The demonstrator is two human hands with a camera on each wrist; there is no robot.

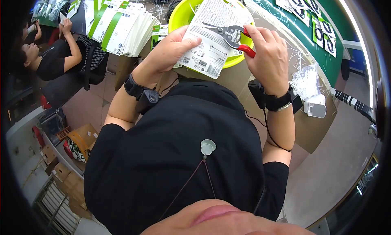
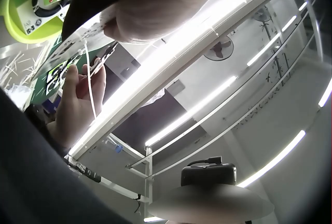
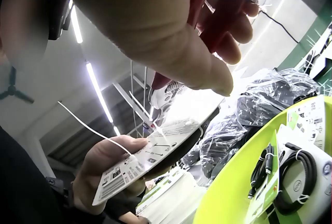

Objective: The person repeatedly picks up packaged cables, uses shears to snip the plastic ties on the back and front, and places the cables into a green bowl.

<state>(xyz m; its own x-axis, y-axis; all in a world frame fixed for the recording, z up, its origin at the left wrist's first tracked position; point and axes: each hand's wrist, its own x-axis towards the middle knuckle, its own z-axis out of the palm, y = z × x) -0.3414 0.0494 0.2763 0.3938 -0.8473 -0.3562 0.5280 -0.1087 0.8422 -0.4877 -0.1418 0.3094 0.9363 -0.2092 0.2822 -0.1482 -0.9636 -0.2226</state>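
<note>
My left hand (image 1: 171,49) grips the lower left edge of a printed white packaging card (image 1: 207,57), thumb on its printed face. Thin white cable tie tails (image 3: 93,133) stick out from that face, and something dark shows along its underside in the right wrist view. My right hand (image 1: 269,57) holds red-handled pruning shears (image 1: 246,50), their blades parted and lying across the card in the head view. Below the card stands a yellow-green basin (image 3: 223,187) with carded black coiled cables (image 3: 298,182) in it.
Stacked green-and-white cards (image 1: 122,27) lie at the left. To the right are a bag of white ties (image 1: 305,82), a white plug-like device (image 1: 315,106) and carded cables (image 1: 324,35) on a green surface. Loose white ties are scattered about. Another person (image 1: 53,59) sits at the left.
</note>
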